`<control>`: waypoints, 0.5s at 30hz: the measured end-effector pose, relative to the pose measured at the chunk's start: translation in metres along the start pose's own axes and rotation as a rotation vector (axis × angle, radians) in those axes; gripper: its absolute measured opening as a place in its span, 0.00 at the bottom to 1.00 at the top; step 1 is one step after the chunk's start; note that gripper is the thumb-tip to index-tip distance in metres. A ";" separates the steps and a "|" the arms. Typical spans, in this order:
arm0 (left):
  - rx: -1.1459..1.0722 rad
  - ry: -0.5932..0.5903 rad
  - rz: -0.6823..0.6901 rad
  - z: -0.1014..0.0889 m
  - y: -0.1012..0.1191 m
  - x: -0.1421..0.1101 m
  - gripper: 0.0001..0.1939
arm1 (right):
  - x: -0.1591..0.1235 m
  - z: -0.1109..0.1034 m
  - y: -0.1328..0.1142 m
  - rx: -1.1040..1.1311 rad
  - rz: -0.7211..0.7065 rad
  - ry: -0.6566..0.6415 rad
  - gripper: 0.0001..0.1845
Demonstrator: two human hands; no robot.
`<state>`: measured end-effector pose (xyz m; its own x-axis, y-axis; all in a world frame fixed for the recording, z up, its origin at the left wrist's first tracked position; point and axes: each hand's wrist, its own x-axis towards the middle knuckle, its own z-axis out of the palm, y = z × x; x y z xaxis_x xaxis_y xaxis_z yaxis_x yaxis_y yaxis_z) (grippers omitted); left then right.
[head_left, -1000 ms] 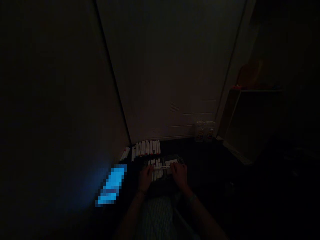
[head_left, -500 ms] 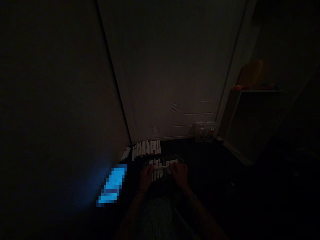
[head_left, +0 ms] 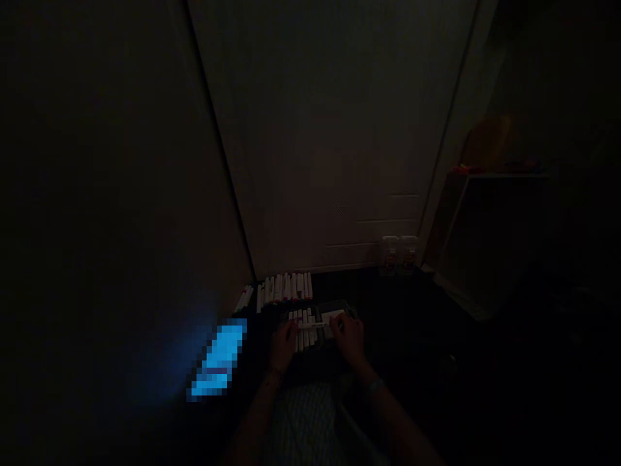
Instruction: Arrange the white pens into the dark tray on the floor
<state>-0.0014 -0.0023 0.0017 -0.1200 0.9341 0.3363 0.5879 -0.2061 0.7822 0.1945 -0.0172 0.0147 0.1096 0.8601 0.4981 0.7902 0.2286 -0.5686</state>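
Observation:
Between my two hands a white marker [head_left: 313, 325] is held level, its ends pinched in the fingers. My left hand [head_left: 284, 343] grips the left end, and my right hand [head_left: 348, 333] the right end. Below it, several white markers [head_left: 304, 338] lie side by side in a dark tray [head_left: 345, 305]. A pale flat piece [head_left: 334, 315] sits in the tray's right part, partly covered by my right hand. Print on the held marker is too dim to read.
Behind the tray stands a row of white markers [head_left: 286, 287] with coloured ends; a few more markers [head_left: 244, 298] lie left of it. A bright blue pixelated screen [head_left: 218, 359] glows at left. Two clear packages [head_left: 398, 255] stand against the wall [head_left: 339, 162]. A cabinet [head_left: 495, 220] is at right.
Hardly anything differs. Both hands keep hold of the marker in nearly the same place, and the picture is slightly darker.

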 end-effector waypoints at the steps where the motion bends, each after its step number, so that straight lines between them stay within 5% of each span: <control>1: 0.008 0.002 -0.003 0.000 -0.001 0.000 0.23 | 0.000 0.000 0.000 0.004 -0.001 -0.006 0.18; 15: 0.018 0.017 -0.012 0.001 -0.005 0.001 0.23 | -0.001 -0.001 -0.002 0.060 -0.026 -0.028 0.15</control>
<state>-0.0033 0.0002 -0.0021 -0.1410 0.9313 0.3358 0.6006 -0.1892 0.7768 0.1938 -0.0187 0.0163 0.0723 0.8657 0.4953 0.7546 0.2772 -0.5948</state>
